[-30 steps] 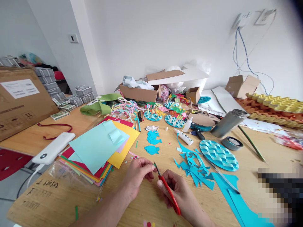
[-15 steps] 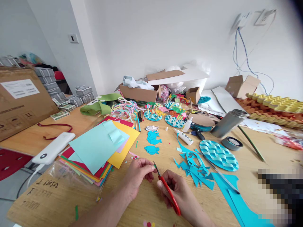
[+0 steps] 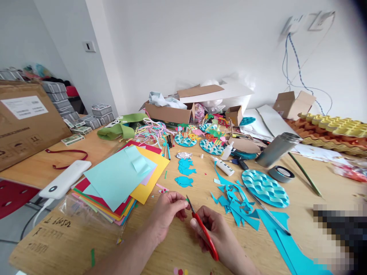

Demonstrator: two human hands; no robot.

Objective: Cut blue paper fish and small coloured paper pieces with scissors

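Note:
My right hand (image 3: 210,228) is wrapped round the red handles of a pair of scissors (image 3: 207,238), whose dark blades point up and away from me. The blade tips meet the fingertips of my left hand (image 3: 171,212), which is closed in a pinch. A tiny green paper scrap (image 3: 187,199) peeks out at those fingertips, mostly hidden by them and the blades. Beyond my hands lie blue paper fish (image 3: 184,181) in a column, topped by a white patterned fish (image 3: 184,155). Blue paper offcuts (image 3: 235,202) are heaped to the right.
Coloured paper sheets (image 3: 114,179) and a white power bank (image 3: 65,179) lie left. On the right are a woven blue oval (image 3: 265,188), a pen (image 3: 272,215), a tape roll (image 3: 281,173) and a metal flask (image 3: 276,149). A glue bottle (image 3: 225,167) lies beyond the offcuts.

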